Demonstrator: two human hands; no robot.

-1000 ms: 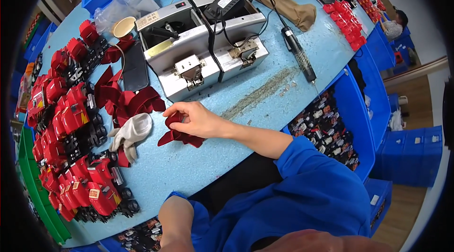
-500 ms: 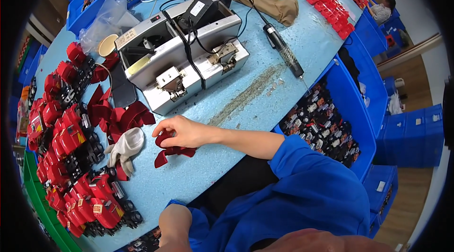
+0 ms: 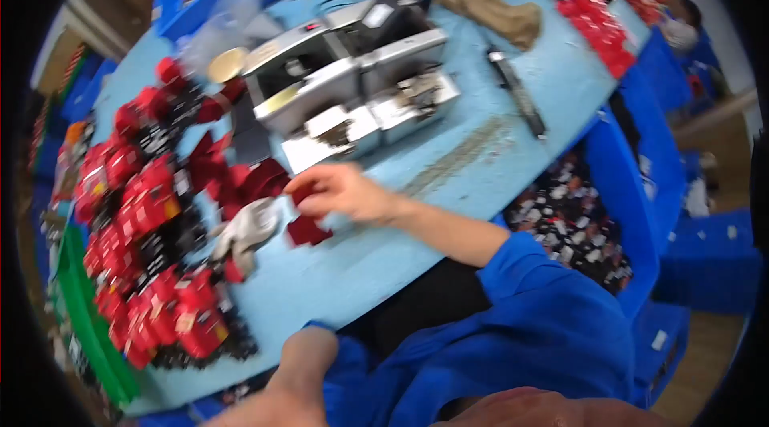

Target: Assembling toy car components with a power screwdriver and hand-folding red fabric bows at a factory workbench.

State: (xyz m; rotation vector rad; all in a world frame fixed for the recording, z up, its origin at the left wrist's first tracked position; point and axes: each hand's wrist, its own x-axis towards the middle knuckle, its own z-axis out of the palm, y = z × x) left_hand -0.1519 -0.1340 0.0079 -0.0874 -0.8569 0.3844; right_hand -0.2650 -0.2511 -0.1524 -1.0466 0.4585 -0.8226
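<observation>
The fingers of the right hand (image 3: 340,191) were curled and pinching a small dark red piece (image 3: 304,228) just above the light blue table (image 3: 448,187); motion blur hid exactly how many fingertips closed on it. Just beside those fingers, toward the person's left, lay a crumpled pale glove (image 3: 244,228), and above it a loose cluster of similar red pieces (image 3: 240,179). The left hand (image 3: 300,355) rested low at the near table edge, well apart from the piece, and whether its fingers were spread or closed could not be told. Farther left of the fingers a large heap of red and black parts (image 3: 136,235) covered the table, which suggested that much of the work was still to be handled. Beyond the fingers, away from the person, stood grey metal fixtures (image 3: 352,90), with nothing red visibly seated in them. To the right of the forearm a blue bin (image 3: 633,187) held small dark parts (image 3: 569,219), perhaps finished ones, though that was only a guess.
</observation>
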